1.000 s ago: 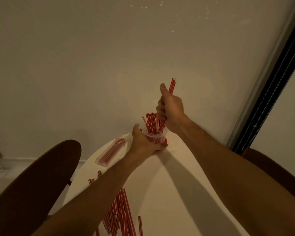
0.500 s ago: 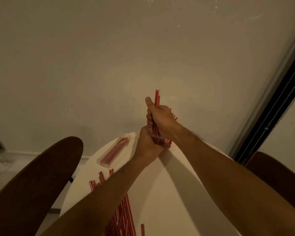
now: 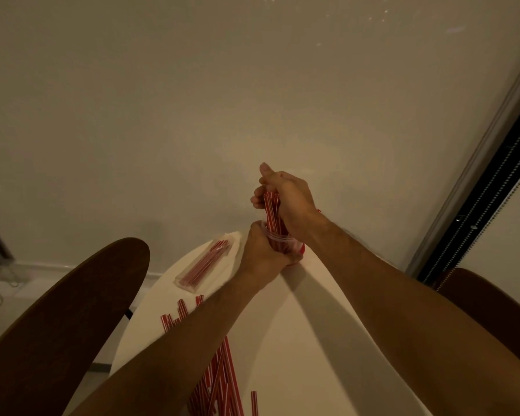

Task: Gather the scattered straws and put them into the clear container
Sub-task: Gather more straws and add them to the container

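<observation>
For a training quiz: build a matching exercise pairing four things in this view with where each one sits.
Things:
1. right hand
2. left hand
3. flat clear plastic packet of red straws
4. loose red-and-white striped straws

Places:
A. lying near the table's near edge
B. wrapped around the clear round container
C. lying by the table's far left edge
D. closed on a straw bundle above the container

Pairs: 1-D, 2-B, 3-C, 4-A

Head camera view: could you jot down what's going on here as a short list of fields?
Surface: white round table
Left hand: wrapped around the clear container, steadying it
Right hand: gripping a straw bundle, lowering it into the container
Loose straws: lying near the table's close edge
Plastic packet: flat, left of the container, straws inside
Chairs: dark, either side
</observation>
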{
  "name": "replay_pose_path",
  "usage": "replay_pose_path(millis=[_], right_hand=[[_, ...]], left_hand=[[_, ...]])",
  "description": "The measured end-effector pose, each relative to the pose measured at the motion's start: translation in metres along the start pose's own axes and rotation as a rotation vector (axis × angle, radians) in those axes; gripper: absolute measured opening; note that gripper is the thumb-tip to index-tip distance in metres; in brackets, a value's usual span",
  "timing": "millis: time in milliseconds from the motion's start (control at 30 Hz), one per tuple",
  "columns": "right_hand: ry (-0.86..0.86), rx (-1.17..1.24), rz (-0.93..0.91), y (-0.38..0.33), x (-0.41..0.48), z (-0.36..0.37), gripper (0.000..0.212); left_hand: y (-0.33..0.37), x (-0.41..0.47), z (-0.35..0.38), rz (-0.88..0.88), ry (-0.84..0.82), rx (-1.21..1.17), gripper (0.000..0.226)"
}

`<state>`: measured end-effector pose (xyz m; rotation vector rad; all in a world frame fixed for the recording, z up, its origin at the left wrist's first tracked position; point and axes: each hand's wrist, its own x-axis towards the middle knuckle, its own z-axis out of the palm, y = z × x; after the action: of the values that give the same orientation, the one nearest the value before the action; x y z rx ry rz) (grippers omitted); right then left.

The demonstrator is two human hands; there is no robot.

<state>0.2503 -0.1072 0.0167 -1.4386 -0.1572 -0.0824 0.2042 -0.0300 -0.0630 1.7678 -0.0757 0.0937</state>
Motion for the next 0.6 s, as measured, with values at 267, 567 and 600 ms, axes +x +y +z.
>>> replay_pose_path(millis=[267,567,600], right_hand=[[0.106,-0.203,-0.295,-0.025,0.003,-0.006,0.019],[0.119,-0.34,-0.429,-0.059,-0.079,-0.015,0.011],[0.123,-0.384,-0.414,-0.058,-0.094,-0.017,0.008]], left_hand=[[0.002,-0.003,-0.002,-0.004,0.007,-0.041,0.085],[0.029,-0.046,-0.036,-0.099,-0.148,0.122,0.108],[0.029,-0.054,-0.047,-0.081,-0.171,0.166,0.104]])
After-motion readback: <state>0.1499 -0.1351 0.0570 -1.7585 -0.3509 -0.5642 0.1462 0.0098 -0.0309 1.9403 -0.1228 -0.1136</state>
